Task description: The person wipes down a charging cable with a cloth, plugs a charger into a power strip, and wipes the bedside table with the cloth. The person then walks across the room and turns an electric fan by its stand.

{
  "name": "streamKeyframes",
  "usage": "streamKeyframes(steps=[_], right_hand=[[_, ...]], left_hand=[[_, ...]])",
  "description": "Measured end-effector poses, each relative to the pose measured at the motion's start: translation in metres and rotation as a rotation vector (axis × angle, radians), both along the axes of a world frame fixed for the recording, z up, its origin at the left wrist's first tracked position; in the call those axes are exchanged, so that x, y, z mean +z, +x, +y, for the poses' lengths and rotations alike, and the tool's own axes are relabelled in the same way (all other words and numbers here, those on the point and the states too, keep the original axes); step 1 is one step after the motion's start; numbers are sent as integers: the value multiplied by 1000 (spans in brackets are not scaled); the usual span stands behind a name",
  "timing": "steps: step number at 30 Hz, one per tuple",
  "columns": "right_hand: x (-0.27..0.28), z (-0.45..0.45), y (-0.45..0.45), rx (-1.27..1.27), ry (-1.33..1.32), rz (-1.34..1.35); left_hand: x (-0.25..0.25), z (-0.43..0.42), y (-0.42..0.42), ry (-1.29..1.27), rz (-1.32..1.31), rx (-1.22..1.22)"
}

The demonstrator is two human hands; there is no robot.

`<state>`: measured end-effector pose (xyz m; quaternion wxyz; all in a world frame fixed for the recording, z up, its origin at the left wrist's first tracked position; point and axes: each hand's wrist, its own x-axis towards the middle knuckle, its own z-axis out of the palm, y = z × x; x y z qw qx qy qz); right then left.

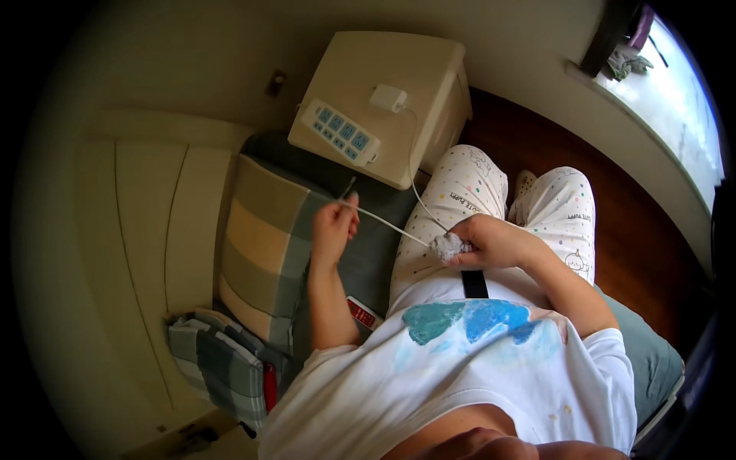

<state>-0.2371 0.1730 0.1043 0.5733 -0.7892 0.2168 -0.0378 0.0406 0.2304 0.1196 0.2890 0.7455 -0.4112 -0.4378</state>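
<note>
My left hand [335, 228] is closed, its fingers pinching a white charging cable [387, 223] near one end. From there the cable runs taut down to my right hand [494, 241], which is closed around a crumpled grey-white cloth [447, 246] over my lap. The cable passes into the cloth, and the part inside is hidden. Another stretch of cable rises from my right hand to a white charger block [389, 97] lying on the nightstand [414, 57]. Close by on the same top rests a white power strip [341, 132] with several blue-faced sockets.
I sit on a bed with dark green bedding [648, 349]. A checked pillow [257, 245] leans at the padded headboard [157, 230], with a folded checked cloth [207, 368] near it. A red-and-white object [363, 313] lies beside my left arm. A windowsill [652, 123] is at right.
</note>
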Motion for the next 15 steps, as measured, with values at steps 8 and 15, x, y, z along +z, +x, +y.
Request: streamKeyframes(steps=[8, 15], right_hand=[[-22, -1, -12, -352, 375, -354], [-55, -12, -23, -710, 1083, -610]], left_hand=[[42, -43, -80, -294, 1104, 109], [6, -23, -65, -474, 1391, 10]])
